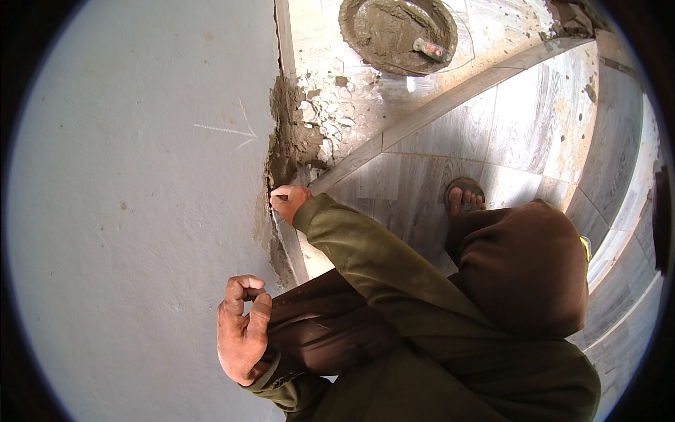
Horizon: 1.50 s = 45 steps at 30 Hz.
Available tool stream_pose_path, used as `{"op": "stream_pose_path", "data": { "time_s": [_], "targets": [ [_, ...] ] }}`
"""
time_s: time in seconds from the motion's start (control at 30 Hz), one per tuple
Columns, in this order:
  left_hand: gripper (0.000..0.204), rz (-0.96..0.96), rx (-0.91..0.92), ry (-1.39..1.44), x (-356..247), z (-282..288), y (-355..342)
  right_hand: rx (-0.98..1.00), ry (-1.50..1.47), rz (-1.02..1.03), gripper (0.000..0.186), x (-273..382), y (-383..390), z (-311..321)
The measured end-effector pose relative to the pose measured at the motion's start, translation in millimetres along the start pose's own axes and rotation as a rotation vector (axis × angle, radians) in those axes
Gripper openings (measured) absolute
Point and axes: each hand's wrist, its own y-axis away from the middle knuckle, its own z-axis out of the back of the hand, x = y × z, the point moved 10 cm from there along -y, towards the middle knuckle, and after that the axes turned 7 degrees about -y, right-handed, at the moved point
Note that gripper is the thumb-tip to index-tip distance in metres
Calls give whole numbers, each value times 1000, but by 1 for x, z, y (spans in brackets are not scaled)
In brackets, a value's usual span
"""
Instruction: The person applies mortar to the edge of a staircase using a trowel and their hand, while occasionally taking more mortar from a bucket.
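My right hand (290,202) is closed in a pinch at the foot of the grey wall (140,211), beside the rough mortar joint; anything between the fingertips is too small to tell. Just below it, a narrow skirting tile (290,254) lies along the wall base. Nearer to me, my left hand (242,330) hovers in front of the wall with curled fingers, a small gap between thumb and forefinger and nothing visible in it. Wet brown mortar (283,133) fills the broken wall edge beyond my right hand.
A round tub (344,28) of mortar stands at the far side, with a tool handle (432,50) lying in it. Broken chips (327,123) litter the floor by the wall. A raised tile strip (422,112) crosses the wood-look floor diagonally. My sandalled foot (465,198) is at the right.
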Motion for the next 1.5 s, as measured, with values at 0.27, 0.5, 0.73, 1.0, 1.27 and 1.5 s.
{"op": "stream_pose_path", "data": {
  "time_s": [0.27, 0.5, 0.73, 1.0, 1.27, 1.5],
  "targets": [
    [17, 15, 3, 0, 0, -2, -4, -153, -117, -50, 17, -23, -8, 19],
    [17, -19, 10, -8, -21, 3, -6, -388, -63, 70, 25, -29, -69, 110],
    [13, -113, 58, -45, -37, 0, 1, -372, 617, 8, 30, 38, -106, 178],
    [21, -207, 61, -142, -48, -6, 7, -911, 1474, 206, 31, 221, -93, 277],
    [21, -396, 85, -216, -76, -16, 17, -484, 1779, -224, 33, 210, -161, 346],
    [20, -410, 5, -237, -81, 0, 28, -224, 1797, -374, 37, 202, -173, 361]
  ]
}}
